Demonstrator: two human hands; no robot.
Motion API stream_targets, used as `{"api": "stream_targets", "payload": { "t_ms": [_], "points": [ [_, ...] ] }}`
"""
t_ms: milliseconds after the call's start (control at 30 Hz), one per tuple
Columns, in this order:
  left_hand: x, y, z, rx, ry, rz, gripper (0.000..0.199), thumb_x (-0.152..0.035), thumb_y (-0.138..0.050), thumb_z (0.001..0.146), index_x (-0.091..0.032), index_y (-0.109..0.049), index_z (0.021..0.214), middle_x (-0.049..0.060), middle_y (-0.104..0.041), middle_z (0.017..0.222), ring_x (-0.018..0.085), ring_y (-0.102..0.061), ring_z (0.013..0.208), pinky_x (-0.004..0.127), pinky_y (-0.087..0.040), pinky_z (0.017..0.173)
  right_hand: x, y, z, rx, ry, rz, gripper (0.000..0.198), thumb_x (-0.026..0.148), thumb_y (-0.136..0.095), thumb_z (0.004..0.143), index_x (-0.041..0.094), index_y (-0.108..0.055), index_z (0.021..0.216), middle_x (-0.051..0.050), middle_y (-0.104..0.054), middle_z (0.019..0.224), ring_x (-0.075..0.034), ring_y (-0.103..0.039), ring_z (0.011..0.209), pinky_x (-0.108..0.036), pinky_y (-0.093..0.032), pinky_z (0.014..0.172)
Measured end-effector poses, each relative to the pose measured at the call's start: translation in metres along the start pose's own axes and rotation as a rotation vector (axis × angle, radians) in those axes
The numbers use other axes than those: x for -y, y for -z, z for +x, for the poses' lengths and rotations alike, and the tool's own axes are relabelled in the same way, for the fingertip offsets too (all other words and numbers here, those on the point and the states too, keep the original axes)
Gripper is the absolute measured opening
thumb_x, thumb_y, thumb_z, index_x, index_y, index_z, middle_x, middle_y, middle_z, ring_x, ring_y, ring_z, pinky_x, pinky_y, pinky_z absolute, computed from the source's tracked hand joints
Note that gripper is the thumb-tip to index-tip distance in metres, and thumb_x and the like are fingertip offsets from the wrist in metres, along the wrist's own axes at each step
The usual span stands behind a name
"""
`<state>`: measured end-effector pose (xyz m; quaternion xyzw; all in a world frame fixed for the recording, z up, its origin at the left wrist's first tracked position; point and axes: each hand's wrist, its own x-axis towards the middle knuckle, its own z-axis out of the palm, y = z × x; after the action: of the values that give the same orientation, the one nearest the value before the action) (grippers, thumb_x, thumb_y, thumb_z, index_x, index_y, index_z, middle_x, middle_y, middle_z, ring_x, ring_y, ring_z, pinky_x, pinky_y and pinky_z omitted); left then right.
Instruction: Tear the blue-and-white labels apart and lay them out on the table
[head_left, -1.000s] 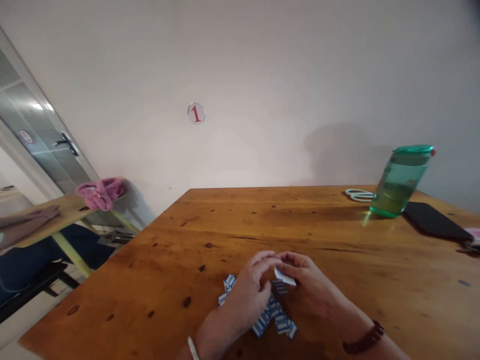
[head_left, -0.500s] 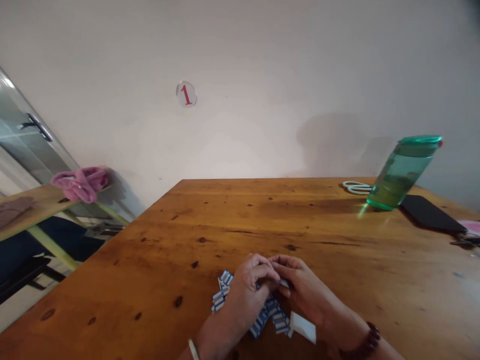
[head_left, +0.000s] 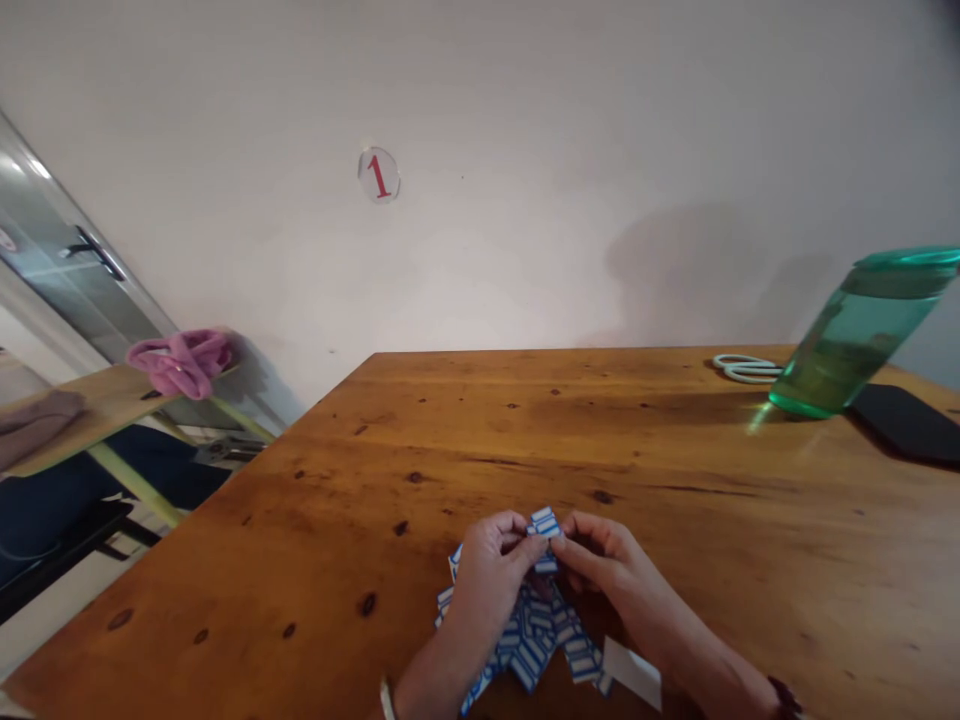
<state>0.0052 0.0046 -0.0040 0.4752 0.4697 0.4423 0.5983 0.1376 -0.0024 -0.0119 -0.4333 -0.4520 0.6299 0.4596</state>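
A small blue-and-white printed paper piece is held up between my two hands, its striped face toward me. My left hand pinches it from the left with thumb and fingers. From the other side, my right hand has thumb and fingertips closed at its right edge. Below lies a loose pile of similar blue-and-white pieces, overlapping at various angles and partly covered by my left hand and forearm. A plain white piece rests at the pile's right side, close to my right forearm.
The wooden table reaches to the wall. At the far right stand a green bottle, a coiled white cable and a flat black object. To the left, a second table carries a pink cloth.
Both hands have turned and drawn slightly apart, so the printed piece between them now shows clearly. The whole view has shifted, with the bottle now farther right.
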Motion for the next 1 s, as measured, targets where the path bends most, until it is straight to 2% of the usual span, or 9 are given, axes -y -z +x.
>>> {"api": "stream_targets", "payload": {
  "t_ms": [167,467,567,633,733,900,1000],
  "points": [
    [-0.002,-0.001,-0.001,0.052,0.065,-0.091,0.017,-0.029,-0.062,0.067,-0.013,-0.063,0.073,0.001,-0.062,0.059,0.013,-0.058,0.054,0.021,-0.044,0.047,0.002,0.002,0.001,-0.029,0.006,-0.029,0.031,0.045,-0.062,0.068,0.015,-0.055,0.063,0.006,-0.044,0.048,-0.007,-0.032,0.044,-0.022,-0.019,0.044],
    [-0.007,-0.002,-0.003,0.039,0.096,-0.126,0.022,-0.031,-0.062,0.068,-0.013,-0.064,0.079,0.004,-0.066,0.064,0.015,-0.061,0.055,0.025,-0.048,0.053,-0.004,0.005,0.004,-0.051,0.013,-0.056,0.026,0.040,-0.057,0.074,0.016,-0.057,0.064,0.005,-0.046,0.050,-0.007,-0.034,0.044,-0.022,-0.017,0.043],
    [-0.008,0.001,0.000,0.039,0.079,-0.110,0.019,-0.028,-0.063,0.065,-0.013,-0.063,0.077,0.003,-0.065,0.062,0.015,-0.060,0.054,0.023,-0.046,0.049,-0.002,0.006,0.004,-0.033,0.031,-0.094,0.026,0.038,-0.055,0.076,0.016,-0.056,0.063,0.005,-0.044,0.049,-0.007,-0.032,0.044,-0.022,-0.017,0.043],
    [-0.009,0.006,0.003,0.018,0.058,-0.062,0.016,-0.027,-0.064,0.062,-0.014,-0.061,0.071,0.002,-0.063,0.058,0.014,-0.058,0.050,0.019,-0.040,0.042,0.001,0.006,0.003,-0.029,0.057,-0.135,0.026,0.036,-0.055,0.075,0.016,-0.054,0.058,0.005,-0.043,0.047,-0.007,-0.032,0.044,-0.022,-0.018,0.043],
    [-0.012,0.016,0.008,-0.045,0.009,0.015,0.012,-0.024,-0.065,0.060,-0.015,-0.057,0.060,-0.002,-0.057,0.051,0.010,-0.051,0.044,0.016,-0.031,0.038,0.005,0.005,0.002,-0.015,0.119,-0.271,0.024,0.030,-0.055,0.073,0.017,-0.051,0.053,0.005,-0.043,0.047,-0.008,-0.035,0.044,-0.022,-0.023,0.044],
    [-0.017,0.023,0.009,-0.077,-0.071,0.097,0.011,-0.020,-0.062,0.060,-0.016,-0.055,0.054,-0.004,-0.051,0.048,0.008,-0.044,0.044,0.018,-0.033,0.044,0.004,0.003,-0.003,0.123,0.229,-0.719,0.016,0.021,-0.054,0.072,0.017,-0.055,0.056,0.003,-0.051,0.052,-0.011,-0.044,0.051,-0.022,-0.029,0.047],
    [-0.017,0.020,0.007,-0.064,-0.060,0.114,0.010,-0.021,-0.060,0.062,-0.016,-0.055,0.055,-0.005,-0.049,0.045,0.007,-0.039,0.039,0.018,-0.029,0.042,0.003,0.002,-0.006,0.088,0.285,-0.919,0.013,0.019,-0.051,0.075,0.018,-0.057,0.064,0.000,-0.059,0.061,-0.015,-0.052,0.058,-0.024,-0.033,0.053]
  ]
}}
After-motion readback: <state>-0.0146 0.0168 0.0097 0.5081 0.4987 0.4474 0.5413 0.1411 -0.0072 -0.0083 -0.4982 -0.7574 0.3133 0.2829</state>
